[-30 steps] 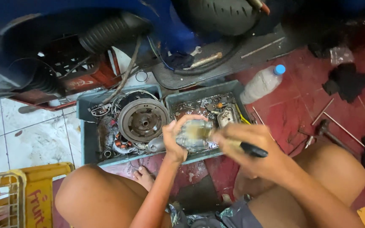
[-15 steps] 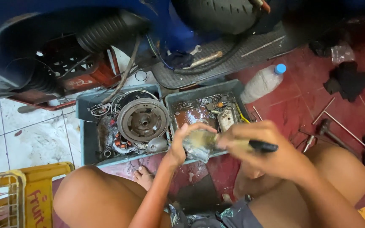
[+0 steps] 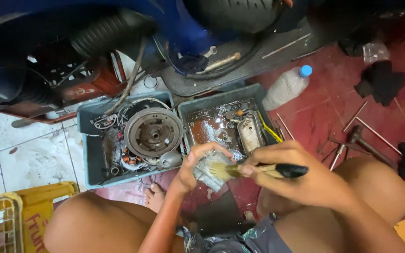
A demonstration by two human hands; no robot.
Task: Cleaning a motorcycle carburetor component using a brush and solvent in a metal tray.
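Lowered slightly: left hand (image 3: 198,164) grasping small grey metal part (image 3: 210,171), right hand (image 3: 296,175) grasping black-handled bristle brush (image 3: 258,170) against it.

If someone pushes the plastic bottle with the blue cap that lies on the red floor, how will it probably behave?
The plastic bottle lies on its side on the red floor, so it would likely roll if pushed across its length. It looks filled with cloudy liquid, so it is probably fairly heavy and would move sluggishly. Its blue cap appears to be on, so spilling seems unlikely.
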